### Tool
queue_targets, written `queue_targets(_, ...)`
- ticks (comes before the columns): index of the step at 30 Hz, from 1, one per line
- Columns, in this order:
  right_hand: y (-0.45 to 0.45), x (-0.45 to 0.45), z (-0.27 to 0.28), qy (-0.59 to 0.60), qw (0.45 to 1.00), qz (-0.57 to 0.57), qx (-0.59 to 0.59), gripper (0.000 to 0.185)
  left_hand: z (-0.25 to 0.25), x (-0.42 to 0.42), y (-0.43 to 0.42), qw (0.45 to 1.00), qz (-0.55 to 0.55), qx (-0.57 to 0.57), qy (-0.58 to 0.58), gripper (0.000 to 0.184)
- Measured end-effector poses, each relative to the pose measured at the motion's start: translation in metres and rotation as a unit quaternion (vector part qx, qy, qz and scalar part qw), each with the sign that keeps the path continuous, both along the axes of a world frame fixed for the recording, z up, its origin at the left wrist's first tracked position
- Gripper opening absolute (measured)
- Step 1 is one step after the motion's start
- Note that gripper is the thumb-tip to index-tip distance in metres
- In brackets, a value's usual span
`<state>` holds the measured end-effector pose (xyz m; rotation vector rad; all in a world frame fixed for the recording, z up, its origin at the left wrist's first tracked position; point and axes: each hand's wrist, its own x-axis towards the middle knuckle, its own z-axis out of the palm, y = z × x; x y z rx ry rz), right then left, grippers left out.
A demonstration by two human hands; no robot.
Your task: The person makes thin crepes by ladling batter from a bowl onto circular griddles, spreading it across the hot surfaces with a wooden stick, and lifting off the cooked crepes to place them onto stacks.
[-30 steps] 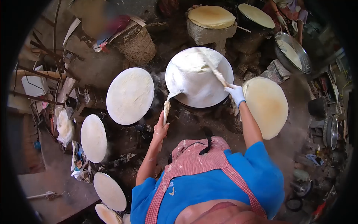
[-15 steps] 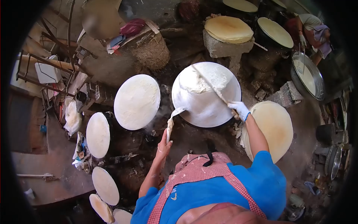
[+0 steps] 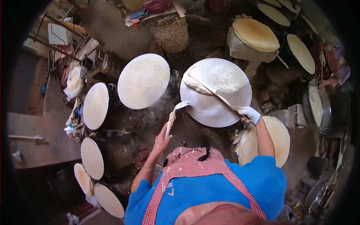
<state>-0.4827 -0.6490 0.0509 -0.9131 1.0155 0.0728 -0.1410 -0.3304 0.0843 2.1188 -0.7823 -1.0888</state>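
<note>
In front of me is a large round griddle [image 3: 215, 112], its upper part coated with pale wet batter [image 3: 225, 77] and its lower part smooth and shiny. My right hand [image 3: 249, 114], in a white glove, grips a long thin spreading stick [image 3: 225, 100] at the griddle's lower right edge. The stick lies slanted across the surface, with a thick ridge of batter along its upper left part. My left hand [image 3: 162, 142] is bare and closed round the handle of a batter-coated scoop [image 3: 171, 119]. The scoop's bent white head is at the griddle's left edge.
Another batter-covered griddle [image 3: 144, 81] stands to the left, with several more curving down that side. Stacked flatbreads [image 3: 277, 140] lie beside my right forearm. Another stack [image 3: 255, 35] rests on a block behind. A co-worker [image 3: 333, 62] is at the far right by a metal basin [image 3: 325, 108].
The stick has swung down and left across the griddle, gathering a ridge of batter along it. My right hand has shifted slightly, and the whole view has turned.
</note>
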Motion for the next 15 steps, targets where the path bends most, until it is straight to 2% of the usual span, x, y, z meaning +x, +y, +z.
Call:
queue_targets(1,0.001,-0.014,-0.016,-0.042,0.996,0.0,-0.083,0.042,0.001,-0.003,0.003,1.0,0.011,-0.007,0.004,0.069)
queue_targets(4,-0.03,-0.009,0.013,0.045,0.984,-0.015,-0.17,0.042,-0.012,-0.01,0.024,0.996,0.071,-0.036,0.05,0.069)
queue_targets(6,-0.046,0.032,0.042,-0.024,0.973,-0.181,-0.138,0.041,0.013,-0.017,0.028,0.991,0.095,0.007,0.089,0.069)
queue_targets(8,-0.069,0.054,0.016,-0.009,0.982,-0.024,-0.185,0.044,0.017,-0.024,0.04,0.975,0.145,-0.016,0.167,0.07)
queue_targets(10,-0.069,0.059,0.005,0.05,0.988,0.091,-0.116,0.046,0.016,-0.027,0.054,0.97,0.154,-0.008,0.186,0.071)
queue_targets(11,-0.056,0.046,0.006,-0.005,0.99,0.092,-0.108,0.045,0.016,-0.028,0.059,0.963,0.18,0.006,0.198,0.071)
queue_targets(12,-0.042,0.034,0.027,0.022,0.993,0.097,-0.061,0.044,0.015,-0.03,0.063,0.955,0.208,0.015,0.213,0.071)
queue_targets(13,-0.028,0.023,0.035,0.033,0.992,0.104,-0.069,0.044,0.011,-0.03,0.072,0.951,0.211,0.008,0.227,0.072)
queue_targets(14,-0.026,0.005,0.027,-0.004,0.985,0.137,-0.106,0.044,0.011,-0.031,0.08,0.949,0.22,-0.003,0.227,0.072)
queue_targets(15,-0.036,-0.02,0.007,0.017,0.991,0.11,-0.077,0.043,0.012,-0.032,0.087,0.94,0.239,-0.006,0.243,0.072)
